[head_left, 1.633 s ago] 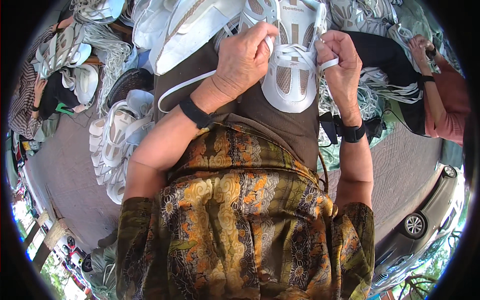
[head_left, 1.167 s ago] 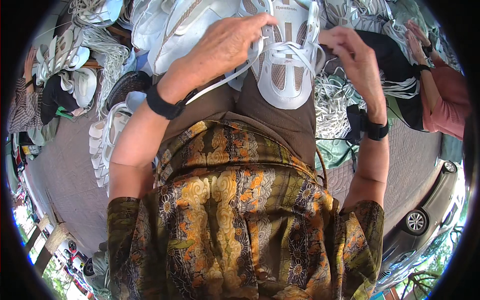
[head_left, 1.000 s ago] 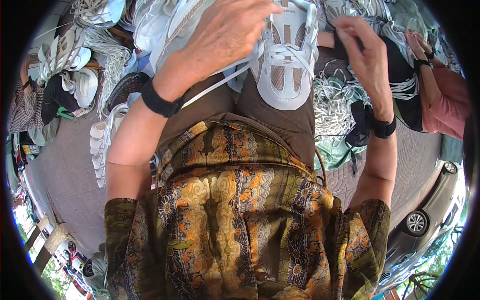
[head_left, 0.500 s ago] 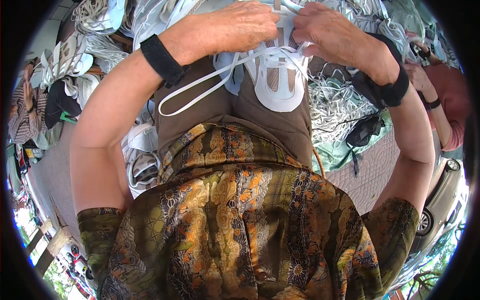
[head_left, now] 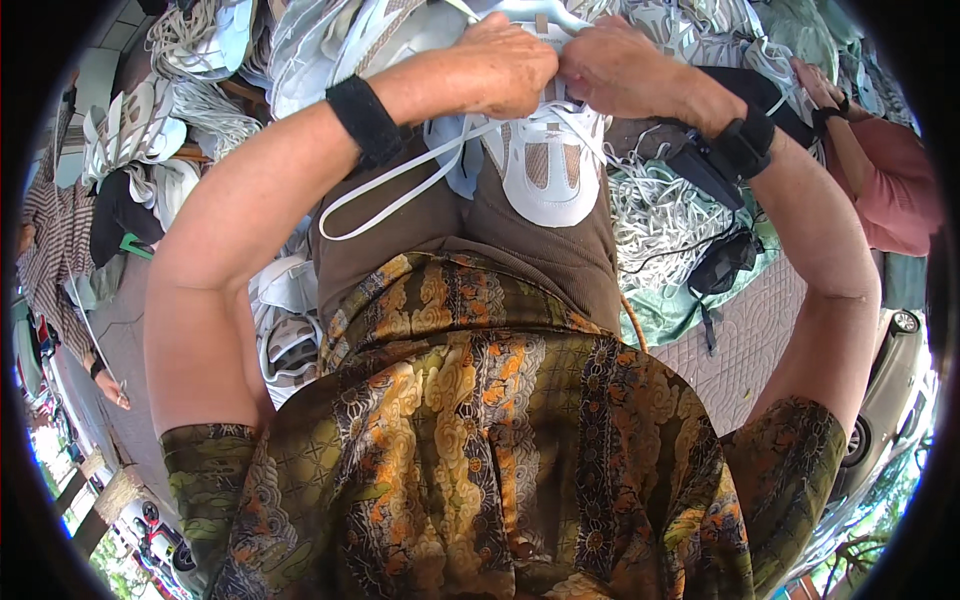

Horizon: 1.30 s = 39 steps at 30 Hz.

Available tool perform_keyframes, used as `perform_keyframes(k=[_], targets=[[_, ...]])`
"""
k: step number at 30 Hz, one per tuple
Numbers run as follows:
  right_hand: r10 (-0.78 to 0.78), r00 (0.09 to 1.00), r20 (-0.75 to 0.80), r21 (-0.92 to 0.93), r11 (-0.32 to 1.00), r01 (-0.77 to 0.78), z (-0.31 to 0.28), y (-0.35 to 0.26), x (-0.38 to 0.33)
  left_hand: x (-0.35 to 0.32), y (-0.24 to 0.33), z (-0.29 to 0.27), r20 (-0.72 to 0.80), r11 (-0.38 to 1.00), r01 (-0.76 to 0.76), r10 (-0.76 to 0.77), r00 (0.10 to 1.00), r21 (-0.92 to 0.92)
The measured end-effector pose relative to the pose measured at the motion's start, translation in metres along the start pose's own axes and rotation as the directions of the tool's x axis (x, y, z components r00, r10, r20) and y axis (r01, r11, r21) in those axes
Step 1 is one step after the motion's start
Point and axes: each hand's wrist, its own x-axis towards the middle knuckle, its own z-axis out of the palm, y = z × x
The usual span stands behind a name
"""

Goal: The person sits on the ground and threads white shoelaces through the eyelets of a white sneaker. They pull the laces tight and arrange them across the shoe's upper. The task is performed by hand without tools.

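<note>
Up top, near the frame edge: left hand (head_left: 495,70) and right hand (head_left: 620,65) touch knuckle to knuckle, both pinched shut on the white shoe (head_left: 545,165) at its lace end; shoe lies on the brown lap; loose white lace (head_left: 400,190) trails left; shoe pile (head_left: 200,110) left, lace heap (head_left: 660,210) right, little free room.

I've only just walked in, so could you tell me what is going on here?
A person in a patterned brown shirt holds a white mesh shoe upper on their lap. The left hand and right hand meet at its top edge, pinching the flat white lace, whose loop hangs down to the left. Heaps of white shoe uppers and loose white laces lie around.
</note>
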Motion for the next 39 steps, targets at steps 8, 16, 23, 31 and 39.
perform_keyframes(k=[8,16,23,31,39], targets=[[0.360,0.892,-0.275,0.712,0.699,-0.063,0.015,-0.003,-0.002,-0.013,0.006,0.016,-0.584,0.769,-0.268,-0.164,0.795,-0.580],[0.328,0.780,-0.533,0.560,0.828,0.034,0.012,-0.041,-0.004,-0.014,0.018,0.044,-0.397,0.250,-0.309,-0.573,0.717,-0.918],[0.454,0.758,-0.467,0.689,0.725,-0.010,0.015,-0.043,-0.004,-0.006,0.030,0.037,-0.136,-0.284,-0.347,-0.566,0.813,-0.894],[0.533,0.749,-0.394,0.906,0.364,0.218,0.013,-0.048,-0.003,-0.010,0.043,0.033,-0.078,-0.251,-0.269,-0.580,0.811,-0.930],[0.458,0.826,-0.330,0.940,0.081,0.330,0.026,-0.037,-0.002,-0.064,0.063,-0.040,-0.194,-0.410,-0.334,-0.346,0.918,-0.849]])
